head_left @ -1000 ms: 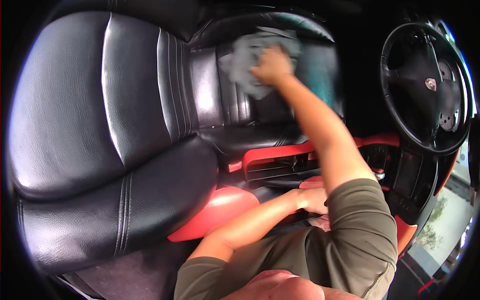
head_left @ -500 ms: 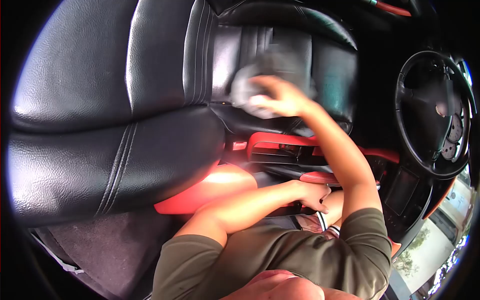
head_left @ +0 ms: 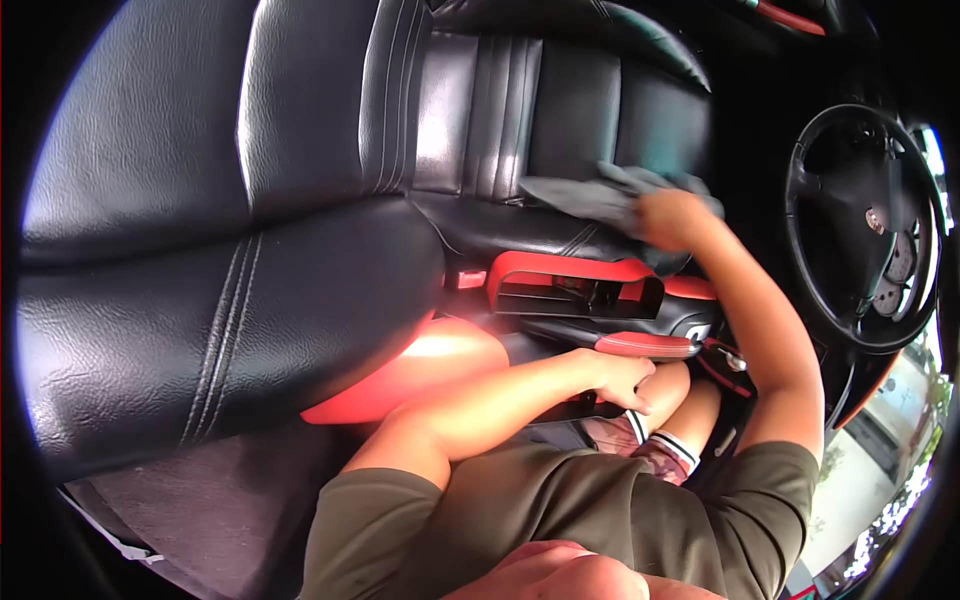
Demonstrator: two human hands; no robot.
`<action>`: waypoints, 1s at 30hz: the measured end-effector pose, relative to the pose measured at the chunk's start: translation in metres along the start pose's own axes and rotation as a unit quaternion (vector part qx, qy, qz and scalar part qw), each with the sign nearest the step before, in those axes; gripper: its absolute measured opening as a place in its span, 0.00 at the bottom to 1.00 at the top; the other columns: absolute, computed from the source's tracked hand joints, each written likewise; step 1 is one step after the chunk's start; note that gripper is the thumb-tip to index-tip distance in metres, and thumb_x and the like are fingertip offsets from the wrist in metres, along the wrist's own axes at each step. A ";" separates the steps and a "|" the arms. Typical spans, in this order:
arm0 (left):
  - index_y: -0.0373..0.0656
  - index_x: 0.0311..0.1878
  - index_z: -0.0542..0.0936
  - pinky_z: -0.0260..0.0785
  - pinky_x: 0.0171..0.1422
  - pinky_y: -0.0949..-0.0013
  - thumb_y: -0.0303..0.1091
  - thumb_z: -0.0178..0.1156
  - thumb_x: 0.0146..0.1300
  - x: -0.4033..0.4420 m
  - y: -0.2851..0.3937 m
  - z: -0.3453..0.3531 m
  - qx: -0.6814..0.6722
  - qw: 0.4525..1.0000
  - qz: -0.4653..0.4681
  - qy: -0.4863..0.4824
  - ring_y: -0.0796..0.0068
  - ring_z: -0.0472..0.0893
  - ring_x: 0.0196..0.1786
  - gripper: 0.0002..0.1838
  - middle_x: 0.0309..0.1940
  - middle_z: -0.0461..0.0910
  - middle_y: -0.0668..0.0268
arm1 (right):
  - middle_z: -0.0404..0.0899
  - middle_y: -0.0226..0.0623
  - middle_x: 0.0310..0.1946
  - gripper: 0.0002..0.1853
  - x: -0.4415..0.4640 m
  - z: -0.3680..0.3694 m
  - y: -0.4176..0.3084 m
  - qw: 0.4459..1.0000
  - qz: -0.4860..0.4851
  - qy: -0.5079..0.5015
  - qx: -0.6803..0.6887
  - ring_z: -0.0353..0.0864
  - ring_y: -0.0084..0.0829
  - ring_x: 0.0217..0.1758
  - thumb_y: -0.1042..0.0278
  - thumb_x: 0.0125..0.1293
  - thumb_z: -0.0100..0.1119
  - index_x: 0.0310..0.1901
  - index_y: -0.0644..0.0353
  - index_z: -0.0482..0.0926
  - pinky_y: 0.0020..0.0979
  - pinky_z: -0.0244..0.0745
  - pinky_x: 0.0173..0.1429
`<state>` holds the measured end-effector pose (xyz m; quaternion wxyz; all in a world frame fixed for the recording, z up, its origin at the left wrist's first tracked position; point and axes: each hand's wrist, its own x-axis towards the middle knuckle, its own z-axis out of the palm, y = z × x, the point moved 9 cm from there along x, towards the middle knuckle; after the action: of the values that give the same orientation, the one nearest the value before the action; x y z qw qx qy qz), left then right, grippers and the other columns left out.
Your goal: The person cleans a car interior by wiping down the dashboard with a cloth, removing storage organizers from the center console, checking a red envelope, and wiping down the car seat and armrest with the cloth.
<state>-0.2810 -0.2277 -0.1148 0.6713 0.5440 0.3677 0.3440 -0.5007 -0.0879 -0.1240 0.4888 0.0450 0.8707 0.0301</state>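
My right hand (head_left: 672, 220) is closed round a crumpled grey cloth (head_left: 580, 198). The cloth lies across the near side of the black leather seat cushion (head_left: 572, 110), and a loose end trails off to the left. Lower down, my left hand (head_left: 625, 380) leans by the centre console, just below the red-trimmed handbrake lever (head_left: 648, 345). Its fingers are bent downward and somewhat apart, with nothing visible in them. What they press on is partly hidden.
A black seat backrest (head_left: 310, 110) fills the left side. Between the seats sits a red-framed console tray (head_left: 580, 265), with a red buckle (head_left: 471, 279) beside it. The steering wheel (head_left: 865, 225) stands at the right. My bent knees are below the console.
My right hand has swept the cloth rightward and slightly down across the cushion, toward the steering wheel. My left hand has stayed almost in place.
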 end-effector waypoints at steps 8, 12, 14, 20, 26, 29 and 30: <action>0.34 0.46 0.75 0.75 0.49 0.56 0.61 0.71 0.63 -0.009 0.006 -0.006 0.009 1.000 -0.015 0.014 0.56 0.82 0.43 0.34 0.41 0.81 0.52 | 0.84 0.34 0.59 0.23 -0.118 -0.057 0.076 0.843 -0.002 0.166 0.512 0.78 0.24 0.63 0.58 0.84 0.52 0.68 0.67 0.78 0.29 0.69 0.72; 0.34 0.39 0.77 0.74 0.44 0.56 0.58 0.71 0.62 -0.009 0.012 -0.013 0.070 0.996 0.019 0.054 0.59 0.82 0.37 0.31 0.31 0.81 0.56 | 0.75 0.42 0.73 0.31 -0.036 -0.100 -0.092 0.758 -0.272 0.059 0.591 0.70 0.32 0.76 0.49 0.82 0.54 0.77 0.61 0.71 0.34 0.61 0.81; 0.35 0.35 0.78 0.74 0.43 0.56 0.55 0.71 0.62 -0.005 0.013 -0.009 0.019 0.995 0.069 0.074 0.59 0.83 0.36 0.27 0.27 0.81 0.56 | 0.69 0.44 0.77 0.25 0.048 -0.069 -0.194 0.683 -0.533 -0.041 0.497 0.68 0.40 0.78 0.58 0.80 0.54 0.73 0.58 0.74 0.39 0.58 0.84; 0.33 0.40 0.79 0.73 0.45 0.53 0.54 0.73 0.61 -0.009 0.013 -0.015 -0.058 0.982 0.117 0.136 0.54 0.80 0.36 0.28 0.32 0.81 0.51 | 0.74 0.41 0.61 0.21 0.027 -0.069 -0.248 0.910 -0.366 0.107 0.163 0.71 0.49 0.71 0.58 0.71 0.57 0.62 0.47 0.86 0.46 0.71 0.73; 0.28 0.40 0.76 0.73 0.46 0.55 0.57 0.72 0.61 -0.002 0.005 -0.006 0.013 0.998 0.035 0.048 0.51 0.80 0.39 0.34 0.36 0.81 0.47 | 0.86 0.54 0.47 0.20 0.024 -0.026 -0.140 0.915 -0.311 -0.126 0.226 0.84 0.48 0.54 0.64 0.66 0.53 0.52 0.64 0.88 0.44 0.74 0.62; 0.28 0.41 0.76 0.73 0.46 0.55 0.57 0.72 0.62 -0.003 0.003 -0.009 0.011 0.998 0.031 0.055 0.52 0.80 0.39 0.33 0.36 0.81 0.48 | 0.80 0.52 0.54 0.22 0.016 -0.024 -0.134 0.913 -0.259 -0.101 0.299 0.77 0.47 0.63 0.63 0.68 0.54 0.58 0.64 0.86 0.42 0.68 0.70; 0.28 0.41 0.76 0.73 0.46 0.54 0.56 0.72 0.62 -0.002 0.001 -0.006 0.004 0.999 0.014 0.035 0.53 0.80 0.39 0.33 0.36 0.81 0.49 | 0.79 0.51 0.50 0.22 0.022 -0.025 -0.151 0.928 -0.293 -0.135 0.188 0.76 0.47 0.65 0.62 0.71 0.54 0.60 0.64 0.85 0.42 0.67 0.72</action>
<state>-0.2874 -0.2258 -0.1142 0.6511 0.5394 0.3844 0.3706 -0.5406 -0.2355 -0.1447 0.5714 -0.1172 0.7607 -0.2846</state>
